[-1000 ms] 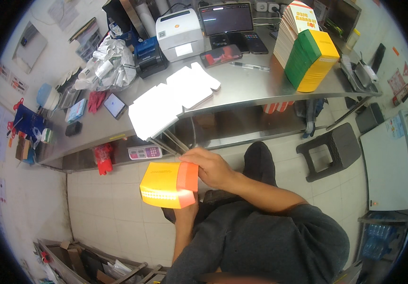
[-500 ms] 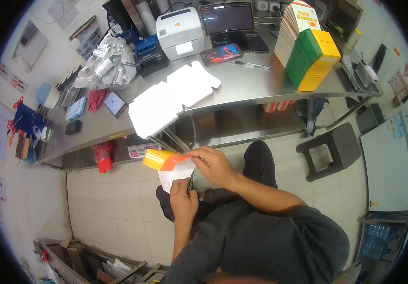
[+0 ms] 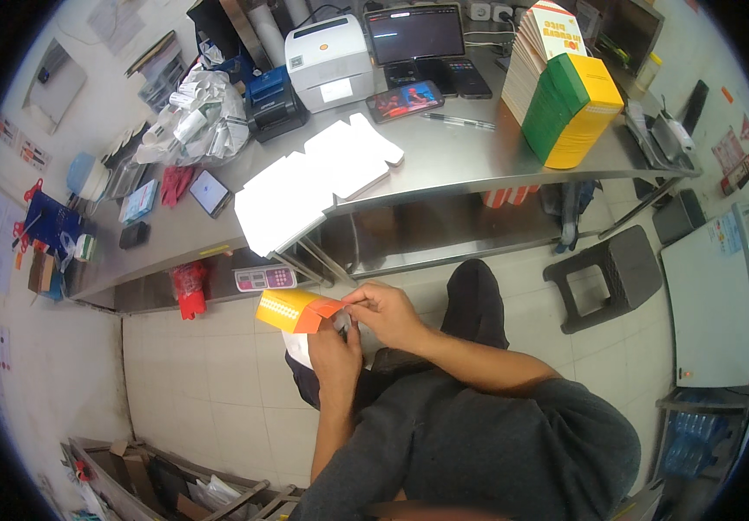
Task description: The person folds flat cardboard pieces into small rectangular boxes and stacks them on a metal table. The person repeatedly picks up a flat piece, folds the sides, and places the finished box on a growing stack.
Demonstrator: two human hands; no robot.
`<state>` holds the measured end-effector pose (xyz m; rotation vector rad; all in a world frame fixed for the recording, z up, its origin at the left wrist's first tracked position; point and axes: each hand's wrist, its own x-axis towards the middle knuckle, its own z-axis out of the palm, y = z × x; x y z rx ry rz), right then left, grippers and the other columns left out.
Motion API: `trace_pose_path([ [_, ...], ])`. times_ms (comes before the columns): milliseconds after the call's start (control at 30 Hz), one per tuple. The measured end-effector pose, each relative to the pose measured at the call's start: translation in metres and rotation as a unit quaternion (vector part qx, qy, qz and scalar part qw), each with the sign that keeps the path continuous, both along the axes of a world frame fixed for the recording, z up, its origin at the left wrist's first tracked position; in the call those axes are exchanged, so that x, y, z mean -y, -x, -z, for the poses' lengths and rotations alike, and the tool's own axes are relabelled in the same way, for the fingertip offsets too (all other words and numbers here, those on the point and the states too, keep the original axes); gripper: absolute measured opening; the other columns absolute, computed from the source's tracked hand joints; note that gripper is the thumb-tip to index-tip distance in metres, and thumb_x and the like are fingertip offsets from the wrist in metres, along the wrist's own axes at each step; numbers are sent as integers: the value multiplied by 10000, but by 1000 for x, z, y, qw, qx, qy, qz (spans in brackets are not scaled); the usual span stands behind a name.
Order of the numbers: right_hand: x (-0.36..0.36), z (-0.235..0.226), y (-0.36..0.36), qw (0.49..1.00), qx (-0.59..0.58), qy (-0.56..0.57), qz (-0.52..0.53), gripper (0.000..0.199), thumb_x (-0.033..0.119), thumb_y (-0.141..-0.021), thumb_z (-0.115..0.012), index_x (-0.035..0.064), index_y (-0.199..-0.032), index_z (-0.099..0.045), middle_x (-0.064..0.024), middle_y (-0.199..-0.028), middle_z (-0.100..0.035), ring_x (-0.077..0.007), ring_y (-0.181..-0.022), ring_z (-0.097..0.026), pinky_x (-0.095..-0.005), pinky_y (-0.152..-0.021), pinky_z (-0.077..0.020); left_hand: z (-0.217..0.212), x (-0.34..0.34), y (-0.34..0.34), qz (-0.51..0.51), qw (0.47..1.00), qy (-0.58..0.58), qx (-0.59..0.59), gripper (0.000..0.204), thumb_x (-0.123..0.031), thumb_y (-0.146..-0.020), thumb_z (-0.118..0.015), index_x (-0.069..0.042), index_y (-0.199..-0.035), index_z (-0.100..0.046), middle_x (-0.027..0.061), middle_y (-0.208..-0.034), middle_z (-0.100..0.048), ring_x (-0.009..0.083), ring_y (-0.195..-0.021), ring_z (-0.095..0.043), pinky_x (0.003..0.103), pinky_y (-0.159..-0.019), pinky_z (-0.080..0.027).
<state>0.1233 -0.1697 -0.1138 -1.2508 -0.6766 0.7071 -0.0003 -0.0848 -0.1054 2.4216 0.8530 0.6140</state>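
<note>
Over my lap I hold a partly folded paper carton [image 3: 281, 311], yellow with a white pattern and an orange flap. Its white inner side shows lower down. My right hand [image 3: 383, 314] pinches the edge of the orange flap between thumb and fingers. My left hand [image 3: 335, 354] is up against the carton from below. Its fingers go behind the orange flap and are partly hidden, and its thumb points up near the right fingertips. Just beyond, flat white carton blanks [image 3: 283, 204] lie in overlapping piles at the steel table's front edge.
On the steel table [image 3: 444, 143] stand green-and-yellow stacked cartons [image 3: 565, 113], a white label printer [image 3: 329, 65], a phone [image 3: 405, 101] and a pen [image 3: 459, 121]. Crumpled label paper [image 3: 197, 117] lies left. A pink-and-white scale [image 3: 264, 278] sits below; a dark stool [image 3: 604, 278] stands right.
My left hand has moved up from the white lower part to behind the orange flap. The carton has tipped and shifted slightly down and left, showing less white. My right hand keeps its pinch, slightly lower.
</note>
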Motion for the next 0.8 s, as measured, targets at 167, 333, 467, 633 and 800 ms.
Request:
trace_pose_path([
  [167, 5, 0, -17, 937, 333, -73, 75, 144, 38, -929, -721, -9, -1064, -734, -134, -966, -671, -300, -875, -716, -382, -786, -582, 15, -8, 1, -8, 894, 373, 248, 266, 5, -970, -709, 48, -1230, -671, 124, -1130, -735, 209, -995, -705, 330, -887, -551],
  [333, 15, 2, -16, 944, 325, 21, -45, 95, 64, -910, -726, -4, -976, -719, -163, -994, -657, -370, -934, -684, -435, -833, -567, 22, -15, 14, -37, 755, 594, 275, 279, 60, -978, -678, 60, -1256, -688, 116, -1161, -746, 171, -1021, -705, 296, -912, -552],
  [467, 16, 0, -19, 941, 330, 19, -70, 103, 89, -915, -712, -2, -961, -720, -159, -1005, -670, -384, -943, -674, -459, -865, -556, 31, -3, 15, -8, 756, 570, 322, 298, 58, -983, -673, 54, -1281, -683, 108, -1141, -750, 158, -1010, -706, 283, -897, -549],
  [633, 15, -3, -24, 948, 296, 80, -86, 117, 94, -915, -739, -8, -971, -739, -152, -1074, -708, -335, -1021, -676, -399, -896, -550, 39, 7, 20, -43, 777, 546, 310, 133, -4, -1006, -697, 17, -1137, -697, 77, -1022, -764, 106, -863, -694, 242, -782, -539],
  [800, 12, -4, -26, 968, 227, 59, -85, 106, 104, -929, -738, 0, -936, -758, -139, -1147, -714, -271, -1079, -673, -365, -921, -536, 35, 2, 21, -20, 796, 528, 297, 54, -58, -1023, -709, -14, -1026, -677, 57, -948, -756, 82, -792, -675, 229, -732, -530],
])
